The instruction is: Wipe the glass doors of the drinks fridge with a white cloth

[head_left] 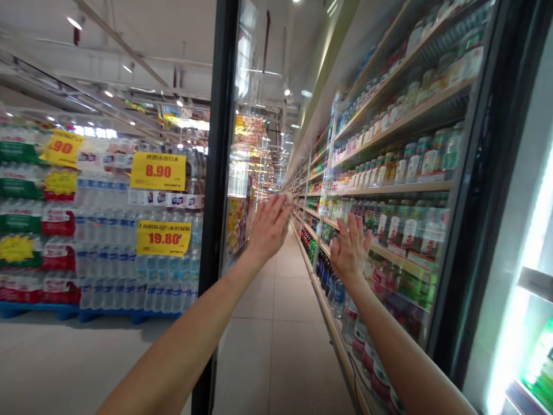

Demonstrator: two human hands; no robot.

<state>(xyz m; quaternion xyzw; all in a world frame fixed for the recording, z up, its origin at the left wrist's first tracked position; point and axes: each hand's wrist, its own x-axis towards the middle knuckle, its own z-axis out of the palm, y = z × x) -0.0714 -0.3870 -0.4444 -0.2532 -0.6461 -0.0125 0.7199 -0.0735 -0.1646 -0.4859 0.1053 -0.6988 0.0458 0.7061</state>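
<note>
a bright shop floor opens around us, with pale tiles [294, 340] running away down the aisle and lamps [74, 23] dotting the ceiling [142, 34]. over on our left, packs of bottled drinks [108, 259] stand stacked on blue pallets [43, 311], and two yellow price signs there read 8.90 [158, 171] and 19.80 [163, 238]. and here, right in front of us, is the glass door [259, 86], upright between its dark frame edges [215, 173], with both our hands up before the pane. our left hand [268, 227] reaches forward, fingers extended, a pale patch [286, 199] at the fingertips; it's too blurred to tell whether we're gripping anything. our right hand [349, 249] is open, lower and to the right, fingers raised and spread, well apart from the left. behind it in view, long shelves [389, 189] of bottles [410, 225] stretch into the distance; we can't tell whether either hand touches the glass.
</note>
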